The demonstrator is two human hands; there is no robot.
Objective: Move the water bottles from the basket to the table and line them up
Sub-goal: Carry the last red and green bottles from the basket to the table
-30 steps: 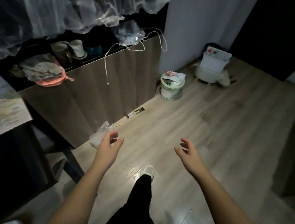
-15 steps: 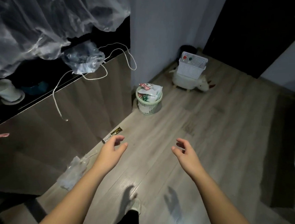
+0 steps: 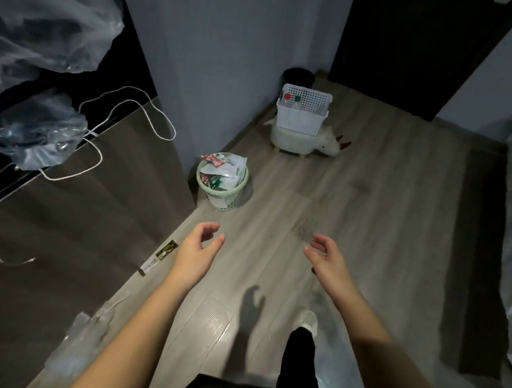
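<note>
A white perforated basket (image 3: 301,117) sits on a white animal-shaped stool (image 3: 296,141) in the far corner of the room. Two water bottles stand in its left end, one with a red cap (image 3: 287,96) and one with a green cap (image 3: 297,98). My left hand (image 3: 197,250) and my right hand (image 3: 326,257) are held out in front of me over the wooden floor, well short of the basket. Both hands are empty with the fingers loosely curled apart. No table is in view.
A pale green waste bin (image 3: 222,188) full of wrappers stands by the wall corner between me and the basket. A wooden cabinet (image 3: 70,208) with a white cord (image 3: 97,149) and plastic bags runs along the left. A wrapper (image 3: 159,256) lies on the floor.
The view has swung right and moved forward; the basket and bin now appear larger and closer. Both hands stay held out, empty.
</note>
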